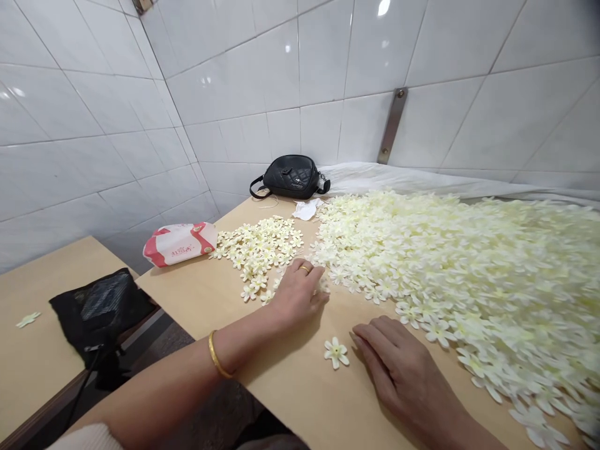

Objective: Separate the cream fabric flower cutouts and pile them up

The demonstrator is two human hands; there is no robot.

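From the head view, we look into a corner of a pale marble-patterned tiled wall (244, 81), with a metal strip (392, 125) screwed to it. Below stands a light wood-toned table (197, 306). A large heap of creamy-white flower heads (469, 262) covers its right side, with a white sheet (365, 178) behind. Left of that lies a smaller cluster of flower heads (265, 247), beside a red-and-white packet (180, 244). A black quilted handbag (290, 177) rests near the wall, a crumpled tissue (307, 209) just in front of it.

Our two hands are well apart from each other, both over the table. The left hand (300, 290), wearing a gold ring (304, 268), bends its fingers down at the near edge of the cluster; pale petals show by its fingertips, but blur leaves us unable to tell whether it grips any. The right hand (403, 362) is palm down, fingers close together and curved; its underside is hidden, so we cannot tell whether it holds anything.

One single flower (336, 352) lies face up between them, just left of the right fingertips, clearly nearer that hand, and on our side of the left hand. Its petals spread around a centre, giving no long axis.
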